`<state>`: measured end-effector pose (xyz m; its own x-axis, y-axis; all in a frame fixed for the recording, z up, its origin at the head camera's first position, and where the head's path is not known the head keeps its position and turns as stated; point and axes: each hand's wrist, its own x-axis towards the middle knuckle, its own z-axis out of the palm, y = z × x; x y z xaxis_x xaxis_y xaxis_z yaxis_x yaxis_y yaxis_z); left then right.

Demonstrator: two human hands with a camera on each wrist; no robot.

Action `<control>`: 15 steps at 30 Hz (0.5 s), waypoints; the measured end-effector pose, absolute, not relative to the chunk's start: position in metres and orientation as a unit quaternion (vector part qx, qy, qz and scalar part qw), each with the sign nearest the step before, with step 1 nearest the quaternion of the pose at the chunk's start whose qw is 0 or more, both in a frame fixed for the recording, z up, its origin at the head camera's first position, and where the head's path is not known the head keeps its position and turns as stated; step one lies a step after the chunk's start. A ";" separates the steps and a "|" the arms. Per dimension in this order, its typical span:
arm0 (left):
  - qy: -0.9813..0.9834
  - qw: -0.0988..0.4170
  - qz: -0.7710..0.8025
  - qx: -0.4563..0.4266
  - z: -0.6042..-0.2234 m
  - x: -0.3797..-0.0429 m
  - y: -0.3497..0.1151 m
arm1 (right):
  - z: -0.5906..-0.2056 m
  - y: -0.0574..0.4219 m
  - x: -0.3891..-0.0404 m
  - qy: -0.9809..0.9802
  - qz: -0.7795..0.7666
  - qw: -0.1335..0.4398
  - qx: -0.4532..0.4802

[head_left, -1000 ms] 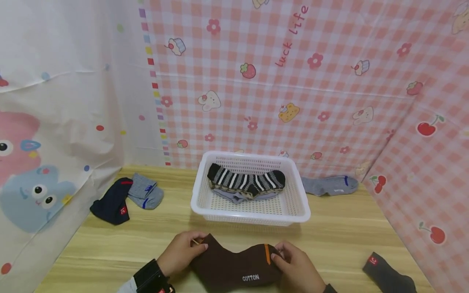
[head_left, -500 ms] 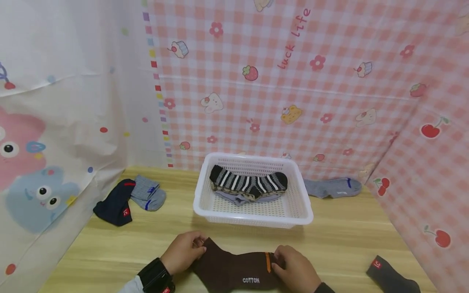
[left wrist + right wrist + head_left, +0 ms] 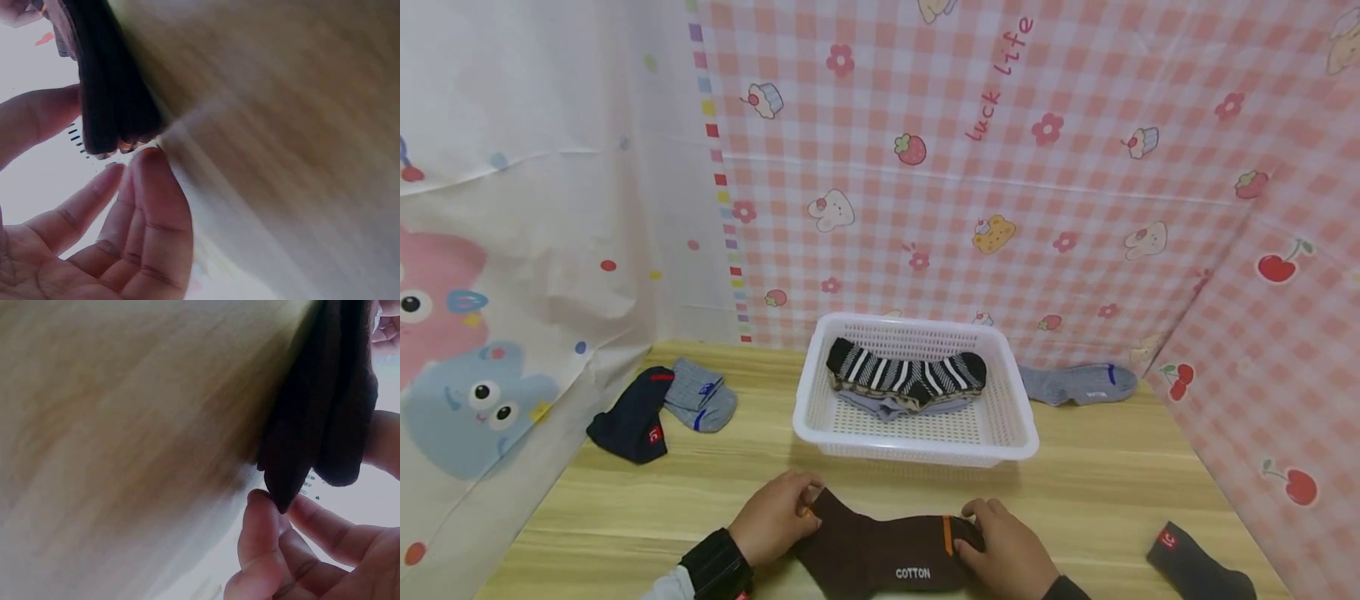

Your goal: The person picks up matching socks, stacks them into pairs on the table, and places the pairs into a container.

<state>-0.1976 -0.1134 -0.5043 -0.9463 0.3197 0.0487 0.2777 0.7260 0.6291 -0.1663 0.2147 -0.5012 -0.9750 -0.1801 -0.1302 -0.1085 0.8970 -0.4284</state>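
I saw the brown sock [image 3: 887, 552] at the head view's bottom centre, the left hand [image 3: 777, 518] pinching its left end, the right hand [image 3: 1009, 552] its right; how firmly, the dim wrist views didn't quite show me. A basket [image 3: 917, 448] stood mid-frame.

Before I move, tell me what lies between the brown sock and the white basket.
Only bare wood-grain tabletop: the head view shows it between the brown sock and the white basket.
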 end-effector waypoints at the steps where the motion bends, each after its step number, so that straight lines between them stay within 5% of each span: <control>1: 0.929 0.033 0.331 0.159 -0.503 -0.197 -0.113 | -0.501 0.215 -0.166 0.970 -0.215 0.082 -0.074; 9: 0.920 0.052 0.320 0.220 -0.494 -0.203 -0.108 | -0.498 0.210 -0.163 0.970 -0.207 0.007 -0.127; 15: 0.907 0.051 0.242 0.342 -0.493 -0.198 -0.097 | -0.504 0.197 -0.160 0.915 -0.169 -0.161 -0.330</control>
<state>-0.1982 -0.0966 -0.4928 -0.7613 0.6444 0.0726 0.5951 0.6498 0.4729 -0.1603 0.1968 -0.5042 -0.7309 -0.5486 0.4061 -0.6575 0.7255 -0.2034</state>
